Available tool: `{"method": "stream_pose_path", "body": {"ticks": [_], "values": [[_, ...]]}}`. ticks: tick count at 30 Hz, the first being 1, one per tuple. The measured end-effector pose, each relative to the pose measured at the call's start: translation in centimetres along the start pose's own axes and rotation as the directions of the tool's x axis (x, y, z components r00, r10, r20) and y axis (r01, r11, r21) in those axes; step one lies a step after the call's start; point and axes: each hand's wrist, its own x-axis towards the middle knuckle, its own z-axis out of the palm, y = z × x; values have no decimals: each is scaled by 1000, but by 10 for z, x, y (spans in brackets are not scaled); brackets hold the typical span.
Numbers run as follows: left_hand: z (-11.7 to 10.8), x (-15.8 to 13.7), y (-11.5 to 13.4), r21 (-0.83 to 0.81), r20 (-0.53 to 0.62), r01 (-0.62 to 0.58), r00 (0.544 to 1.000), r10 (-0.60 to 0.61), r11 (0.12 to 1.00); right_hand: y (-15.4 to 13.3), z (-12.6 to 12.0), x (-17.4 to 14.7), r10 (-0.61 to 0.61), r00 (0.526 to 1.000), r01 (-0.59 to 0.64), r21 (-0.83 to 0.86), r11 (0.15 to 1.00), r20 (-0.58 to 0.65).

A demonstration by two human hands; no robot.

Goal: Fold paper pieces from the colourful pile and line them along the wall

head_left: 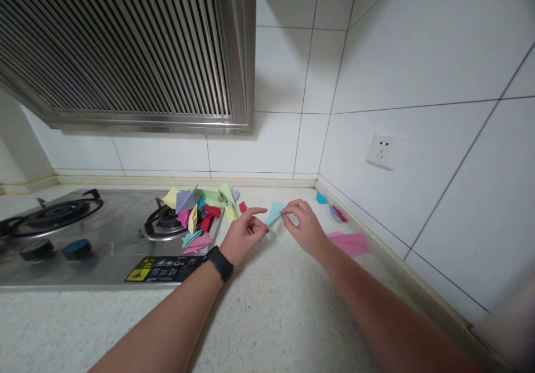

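Observation:
A light blue piece of folded paper (pixel 275 212) is between my two hands, just over the speckled countertop. My right hand (pixel 307 228) pinches its right edge between thumb and fingertips. On the other side, my left hand (pixel 246 235) has its index finger and thumb spread apart. The thumb tip is close to the paper's lower left corner; whether it touches I cannot tell. A black watch (pixel 219 263) is on my left wrist. Beyond my right wrist lies a pink sheet of paper (pixel 349 243), partly hidden by my forearm.
Folded papers in several colours (pixel 194 214) are heaped over the right burner of the gas stove (pixel 104 261). Small blue (pixel 321 198) and red-purple (pixel 337 213) paper pieces lie along the right wall. A range hood (pixel 240 122) hangs above the stove. A wall socket (pixel 387 150) is at right.

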Motion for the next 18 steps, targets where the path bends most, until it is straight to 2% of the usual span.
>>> {"method": "stream_pose_path", "body": {"ticks": [6,12,15,18], "values": [[-1,-1,1,100,36,-20,999,17,995,2,0,0,14,1000,-15,-51,999,-9],[-2,3,-4,207,-80,3,997,14,978,-5,1,-2,-17,999,18,-6,1000,48],[-4,6,-10,152,-137,45,990,-24,987,-9,0,-2,-37,998,37,4,999,50],[-7,9,-15,15,-192,105,976,-100,994,-6,-2,-1,14,1000,-14,-12,1000,-27]]}}
